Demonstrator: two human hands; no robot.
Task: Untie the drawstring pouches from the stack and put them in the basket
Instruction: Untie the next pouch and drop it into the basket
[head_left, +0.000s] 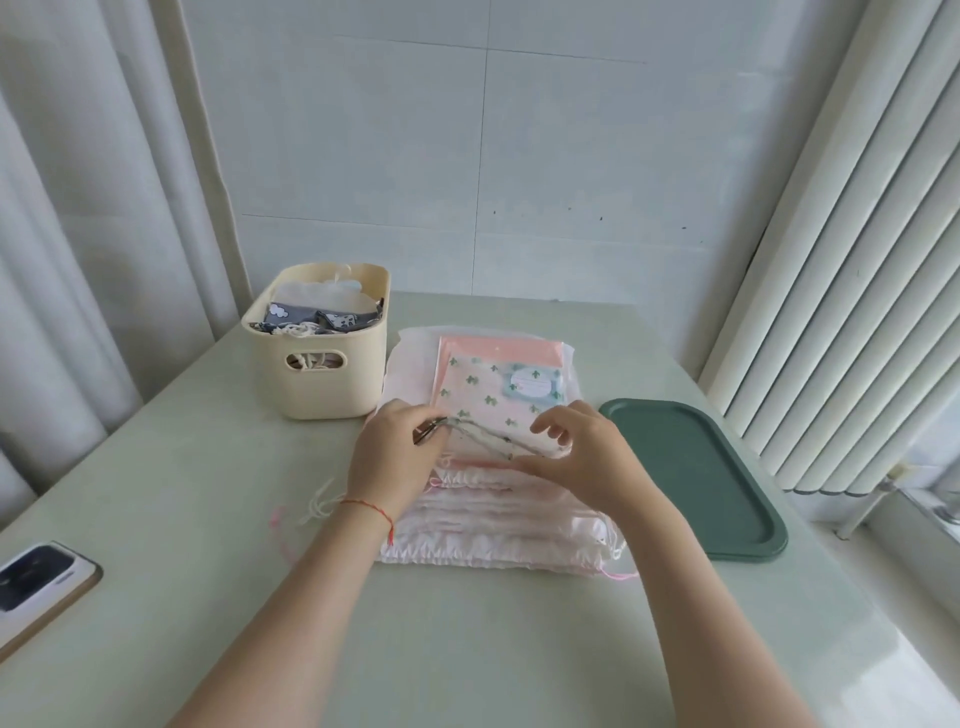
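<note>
Stack of drawstring pouches (493, 525): centre of pale green table (467, 649), pink and white gathered fabric, layered, gathered mouths toward near edge. Loose white and pink cords (311, 506) trailing off near-left corner onto table; pink cord ends also at near-right corner.

Top pouch (488, 395): pink with small green cactus print, clear wrapper, blue label at far-right corner. Lying on stack, far half uncovered, near edge under both hands.

Drawstring (480, 434): thin greenish cord, stretched across near edge of top pouch between the 2 hands.

Left hand (395, 457): over left side of stack, fingers curled, thumb and forefinger pinching left end of drawstring. Red thread bracelet (366, 506) on wrist.

Right hand (582, 457): over right side of stack, thumb along near edge of top pouch by right end of drawstring, other fingers lifted and loosely bent. Actual hold on cord: cannot tell.

Basket (332, 384): cream plastic, cut-out handle on near wall, far-left of stack, just beside it. Contents: grey patterned pouches (322, 314) with white cords, a white piece behind.

Tray (701, 473): dark green, rounded rectangle, right of stack, near but apart.

Phone (36, 587): dark, light edge, near-left edge of table, partly cut off.

Surroundings: white curtain (78, 208) left, vertical blind (857, 260) right, pale wall far.
</note>
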